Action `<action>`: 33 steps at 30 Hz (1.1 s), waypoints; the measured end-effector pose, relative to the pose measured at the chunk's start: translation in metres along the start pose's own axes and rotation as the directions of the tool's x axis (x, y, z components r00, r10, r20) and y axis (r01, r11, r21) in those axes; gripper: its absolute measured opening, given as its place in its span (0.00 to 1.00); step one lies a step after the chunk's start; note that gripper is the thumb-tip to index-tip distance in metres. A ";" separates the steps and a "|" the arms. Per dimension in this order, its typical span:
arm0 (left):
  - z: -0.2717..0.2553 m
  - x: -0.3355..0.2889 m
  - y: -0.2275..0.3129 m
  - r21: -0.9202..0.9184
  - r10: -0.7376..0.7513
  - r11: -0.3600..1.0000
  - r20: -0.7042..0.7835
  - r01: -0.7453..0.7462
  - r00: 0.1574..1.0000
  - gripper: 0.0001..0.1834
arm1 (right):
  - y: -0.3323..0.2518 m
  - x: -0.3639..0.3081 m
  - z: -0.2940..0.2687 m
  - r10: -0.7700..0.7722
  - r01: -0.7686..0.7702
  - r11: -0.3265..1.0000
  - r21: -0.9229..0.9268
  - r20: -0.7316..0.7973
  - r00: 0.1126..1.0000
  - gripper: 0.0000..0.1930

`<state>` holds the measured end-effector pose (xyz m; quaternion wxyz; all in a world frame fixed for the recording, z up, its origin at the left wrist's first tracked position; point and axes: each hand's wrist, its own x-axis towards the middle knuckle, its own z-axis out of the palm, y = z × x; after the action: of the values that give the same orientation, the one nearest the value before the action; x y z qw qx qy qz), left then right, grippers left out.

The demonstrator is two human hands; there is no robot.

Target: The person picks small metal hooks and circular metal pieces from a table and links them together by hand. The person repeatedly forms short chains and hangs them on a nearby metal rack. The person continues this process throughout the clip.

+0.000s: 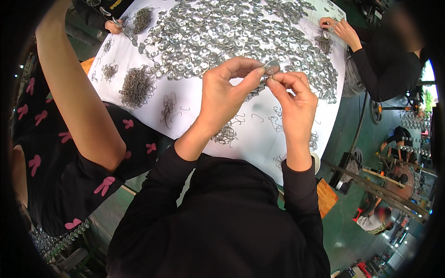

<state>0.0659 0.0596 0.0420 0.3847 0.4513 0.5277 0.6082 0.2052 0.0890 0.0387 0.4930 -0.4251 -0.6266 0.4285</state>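
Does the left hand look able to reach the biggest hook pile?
Probably yes: no arm crosses between the left hand and the pile, though its fingers are holding a disc.

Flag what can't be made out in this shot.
Head view, all:
Held disc: partly covered by left hand and right hand.
Right hand's pinch: too small, finger-covered; can't tell if wire's there.
Disc heap: far end cut by upper edge.
Left co-worker's arm: hand cut by upper edge.
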 end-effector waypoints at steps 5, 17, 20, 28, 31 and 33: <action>0.002 0.000 -0.009 0.120 0.227 0.969 -0.086 -0.216 0.970 0.08 | 0.008 -0.001 0.000 0.011 -0.013 0.999 -0.044 -0.049 0.999 0.07; -0.007 0.009 -0.004 -0.007 0.218 0.975 -0.148 -0.221 0.965 0.08 | 0.184 -0.098 -0.031 0.118 0.028 0.304 -0.952 0.066 0.991 0.22; -0.009 0.008 -0.006 0.001 0.210 0.977 -0.164 -0.213 0.964 0.08 | 0.175 -0.099 -0.023 0.116 0.114 0.445 -0.889 0.183 0.976 0.26; -0.014 0.008 -0.004 -0.008 0.226 0.973 -0.202 -0.232 0.953 0.08 | 0.174 -0.086 -0.033 0.088 0.062 0.528 -0.847 0.127 0.988 0.07; -0.014 0.009 -0.003 -0.010 0.218 0.974 -0.201 -0.224 0.955 0.08 | 0.168 -0.093 -0.021 0.178 0.113 0.549 -0.828 0.247 0.952 0.05; -0.016 0.009 -0.004 0.013 0.218 0.975 -0.211 -0.221 0.953 0.08 | 0.168 -0.095 -0.015 0.202 0.123 0.583 -0.803 0.289 0.936 0.04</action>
<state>0.0478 0.0640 0.0387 0.2590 0.4378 0.5087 0.6946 0.2526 0.0452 -0.1434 0.1147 -0.5334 -0.8197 0.1745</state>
